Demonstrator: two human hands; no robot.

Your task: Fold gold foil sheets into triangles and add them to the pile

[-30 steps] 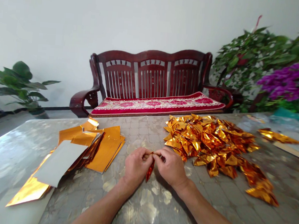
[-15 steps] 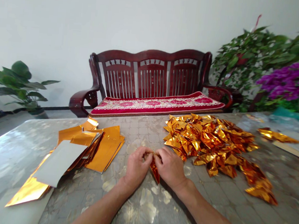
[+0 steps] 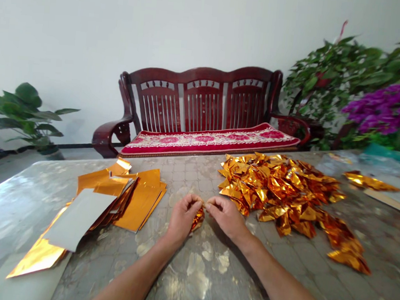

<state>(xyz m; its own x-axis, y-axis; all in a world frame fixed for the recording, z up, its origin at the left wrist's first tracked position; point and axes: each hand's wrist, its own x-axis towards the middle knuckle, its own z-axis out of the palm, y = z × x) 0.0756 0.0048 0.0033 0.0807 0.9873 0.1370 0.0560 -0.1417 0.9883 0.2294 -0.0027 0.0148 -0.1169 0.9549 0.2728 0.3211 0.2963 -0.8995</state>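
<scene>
Above the middle of the table, my left hand is closed in a pinch on a small folded piece of gold foil paper, which hangs below the thumb. My right hand meets it at the fingertips, thumb and forefinger pressed together at the foil's top edge. Whether the right fingers grip the foil itself is too small to make out. To the right lies a heap of folded, pointed gold foil pieces. On the left are loose stacks of flat gold foil sheets, one with its grey back upward.
The table has a patterned grey cover. Behind it stands a dark wooden bench with a red patterned cushion. Clear plastic and a pale board lie at the right, near purple flowers. A potted plant stands left.
The foil piece has turned and shifted slightly left, staying with my left hand; less of it shows. My right hand's fingers have drawn out to the fingertips, slightly apart from the left hand.
</scene>
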